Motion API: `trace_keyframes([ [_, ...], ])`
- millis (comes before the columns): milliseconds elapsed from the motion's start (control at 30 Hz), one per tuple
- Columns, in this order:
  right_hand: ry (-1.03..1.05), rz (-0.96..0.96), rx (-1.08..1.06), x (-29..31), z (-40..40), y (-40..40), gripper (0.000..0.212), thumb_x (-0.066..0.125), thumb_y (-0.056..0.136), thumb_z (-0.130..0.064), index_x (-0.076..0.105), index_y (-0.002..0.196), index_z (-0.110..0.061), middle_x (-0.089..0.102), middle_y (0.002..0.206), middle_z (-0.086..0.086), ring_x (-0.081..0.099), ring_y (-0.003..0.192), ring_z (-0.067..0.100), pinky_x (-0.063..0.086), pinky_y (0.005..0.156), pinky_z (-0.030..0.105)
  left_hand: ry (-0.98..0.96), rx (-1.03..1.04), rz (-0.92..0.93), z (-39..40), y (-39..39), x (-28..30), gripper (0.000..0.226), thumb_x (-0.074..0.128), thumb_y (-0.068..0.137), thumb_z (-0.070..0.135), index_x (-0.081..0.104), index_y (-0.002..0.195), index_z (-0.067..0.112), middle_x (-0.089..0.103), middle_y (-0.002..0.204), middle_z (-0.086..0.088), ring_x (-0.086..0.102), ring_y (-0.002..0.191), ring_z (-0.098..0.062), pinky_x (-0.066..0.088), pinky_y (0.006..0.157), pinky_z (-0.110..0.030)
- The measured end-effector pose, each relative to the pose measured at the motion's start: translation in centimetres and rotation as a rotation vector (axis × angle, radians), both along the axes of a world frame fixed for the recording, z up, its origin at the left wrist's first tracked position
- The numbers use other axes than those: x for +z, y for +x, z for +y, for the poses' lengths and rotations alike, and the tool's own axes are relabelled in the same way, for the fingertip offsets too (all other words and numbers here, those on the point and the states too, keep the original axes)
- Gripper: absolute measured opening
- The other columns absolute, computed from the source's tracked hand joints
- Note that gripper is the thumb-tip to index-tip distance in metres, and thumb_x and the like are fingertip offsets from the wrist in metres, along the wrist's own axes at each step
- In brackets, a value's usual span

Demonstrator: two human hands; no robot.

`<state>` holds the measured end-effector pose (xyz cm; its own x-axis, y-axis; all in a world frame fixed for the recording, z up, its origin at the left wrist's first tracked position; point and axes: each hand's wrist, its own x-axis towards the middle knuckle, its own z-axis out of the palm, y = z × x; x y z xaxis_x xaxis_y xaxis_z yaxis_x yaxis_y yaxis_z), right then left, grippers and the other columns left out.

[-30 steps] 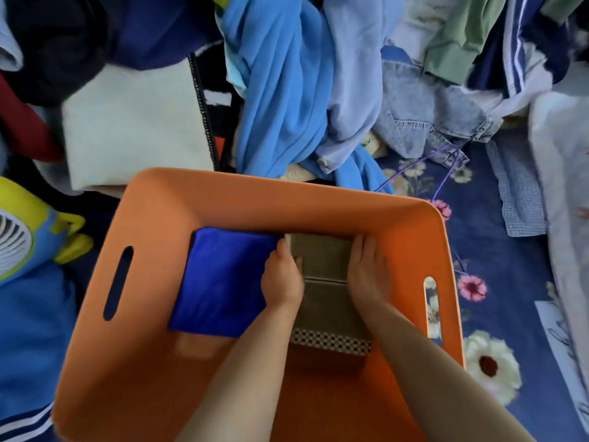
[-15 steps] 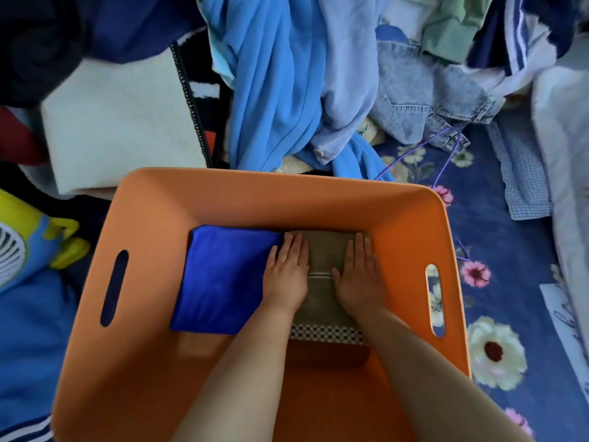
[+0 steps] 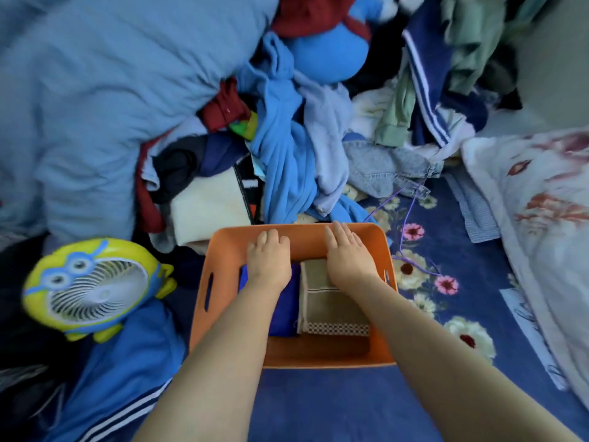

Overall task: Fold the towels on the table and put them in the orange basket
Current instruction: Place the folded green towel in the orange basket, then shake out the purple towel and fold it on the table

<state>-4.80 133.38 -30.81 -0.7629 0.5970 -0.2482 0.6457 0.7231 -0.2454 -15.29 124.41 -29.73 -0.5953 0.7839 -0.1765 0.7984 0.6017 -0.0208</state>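
Observation:
The orange basket (image 3: 223, 247) sits on a blue flowered cloth in the lower middle of the view. Inside it lie two folded towels side by side: a dark blue towel (image 3: 282, 314) on the left and a brown towel (image 3: 331, 301) with a checkered border on the right. My left hand (image 3: 269, 260) is over the blue towel's far end, fingers loosely bent, holding nothing. My right hand (image 3: 347, 253) is over the brown towel's far end, with straight fingers reaching the basket's far rim. Whether either hand touches the far wall is unclear.
A yellow and blue cartoon fan (image 3: 92, 288) stands left of the basket. Behind the basket is a heap of clothes (image 3: 287, 154), with a pale blue quilt (image 3: 95, 106) at the left. A white flowered quilt (image 3: 541, 218) lies at the right, and blue flowered cloth (image 3: 414, 282) around the basket.
Both hands have left the brown towel and moved to the far side of the basket. The view has pulled back, so the basket looks smaller and more of the clothes heap shows.

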Motion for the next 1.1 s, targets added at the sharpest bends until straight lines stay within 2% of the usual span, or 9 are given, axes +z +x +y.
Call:
trace_keyframes([
  [167,0.095,0.168,-0.011,10.0,-2.4,3.2,0.055,0.027,0.095,-0.006,0.008,0.147,-0.005,0.01,0.155,0.012,0.009,0.144,0.025,0.014,0.116,0.034,0.096,0.0,0.098,-2.9,3.8,9.9,0.035,0.039,0.09,0.004,0.049,0.123,0.008,0.046,0.13,-0.009,0.04,0.124,-0.027,0.035,0.099,-0.036],
  [267,0.199,0.246,0.023,15.4,-5.3,6.2,0.053,0.034,0.092,-0.006,0.019,0.143,-0.003,0.026,0.149,0.013,0.023,0.138,0.028,0.025,0.111,0.036,0.137,0.0,0.159,-6.0,7.4,15.3,0.032,0.039,0.09,0.003,0.051,0.119,0.007,0.048,0.126,-0.01,0.041,0.122,-0.028,0.036,0.097,-0.036],
  [367,0.273,0.291,0.026,19.7,-9.2,10.4,0.04,0.037,0.091,-0.008,0.038,0.131,-0.002,0.042,0.135,0.016,0.035,0.127,0.032,0.034,0.098,0.04,0.152,-0.018,0.205,-9.8,11.5,19.1,0.03,0.04,0.09,0.005,0.052,0.118,0.006,0.049,0.126,-0.012,0.041,0.122,-0.03,0.036,0.097,-0.038],
  [500,0.37,0.306,0.028,23.5,-13.4,16.3,0.04,0.038,0.093,-0.011,0.04,0.132,-0.004,0.047,0.131,0.016,0.039,0.123,0.033,0.039,0.092,0.041,0.174,-0.069,0.246,-13.6,16.3,22.6,0.03,0.041,0.092,0.008,0.052,0.119,0.005,0.049,0.126,-0.013,0.042,0.122,-0.031,0.039,0.094,-0.039],
  [600,0.435,0.349,-0.053,25.2,-16.8,21.5,0.038,0.04,0.091,-0.012,0.043,0.128,-0.003,0.05,0.126,0.018,0.043,0.119,0.034,0.04,0.088,0.041,0.202,-0.139,0.266,-16.6,20.5,24.5,0.03,0.043,0.093,0.011,0.052,0.121,0.005,0.048,0.126,-0.015,0.041,0.122,-0.032,0.04,0.092,-0.039],
  [800,0.487,0.378,-0.257,26.1,-26.4,32.5,0.035,0.042,0.09,-0.012,0.048,0.123,0.0,0.05,0.126,0.019,0.044,0.119,0.036,0.04,0.091,0.042,0.2,-0.333,0.256,-23.0,30.4,26.3,0.03,0.042,0.094,0.011,0.054,0.121,0.005,0.046,0.132,-0.016,0.038,0.126,-0.033,0.036,0.099,-0.041],
  [933,0.495,0.348,-0.478,25.5,-33.6,43.2,0.039,0.043,0.091,-0.013,0.047,0.128,-0.002,0.049,0.132,0.017,0.042,0.122,0.035,0.038,0.095,0.039,0.16,-0.553,0.206,-27.8,40.2,26.1,0.034,0.041,0.094,0.012,0.05,0.125,0.004,0.045,0.132,-0.016,0.038,0.126,-0.033,0.037,0.099,-0.041],
  [1100,0.537,0.248,-0.73,25.3,-40.4,58.1,0.034,0.045,0.09,-0.013,0.053,0.12,0.0,0.052,0.124,0.019,0.043,0.12,0.034,0.039,0.096,0.039,0.136,-0.81,0.174,-31.6,53.9,25.1,0.037,0.042,0.092,0.013,0.051,0.127,0.004,0.048,0.134,-0.016,0.042,0.127,-0.032,0.04,0.099,-0.039],
])
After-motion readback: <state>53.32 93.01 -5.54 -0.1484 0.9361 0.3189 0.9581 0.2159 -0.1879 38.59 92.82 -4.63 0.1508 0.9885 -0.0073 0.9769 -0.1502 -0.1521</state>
